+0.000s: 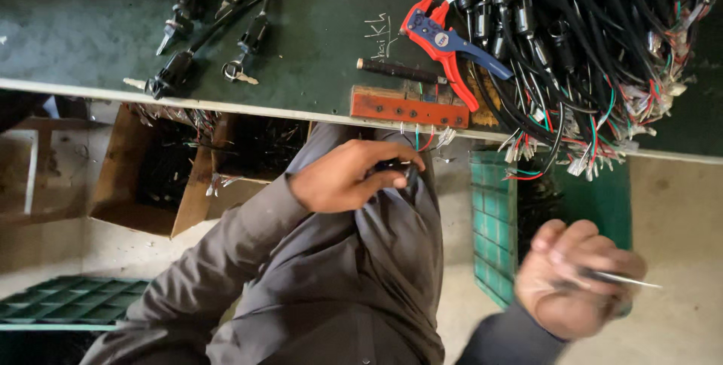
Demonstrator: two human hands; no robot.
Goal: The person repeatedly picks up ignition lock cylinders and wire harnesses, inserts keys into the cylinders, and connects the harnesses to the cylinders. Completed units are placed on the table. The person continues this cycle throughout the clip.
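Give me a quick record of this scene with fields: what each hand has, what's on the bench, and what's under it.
Left hand: left hand grips a small black part with coloured wires running up from it.
Right hand: right hand, blurred, holds a thin metal tool.
Bench: green bench carries a red and blue wire stripper, a big bundle of black cables, black switches with keys and a red block at the edge.
Below: cardboard boxes with wire scraps, green crates.
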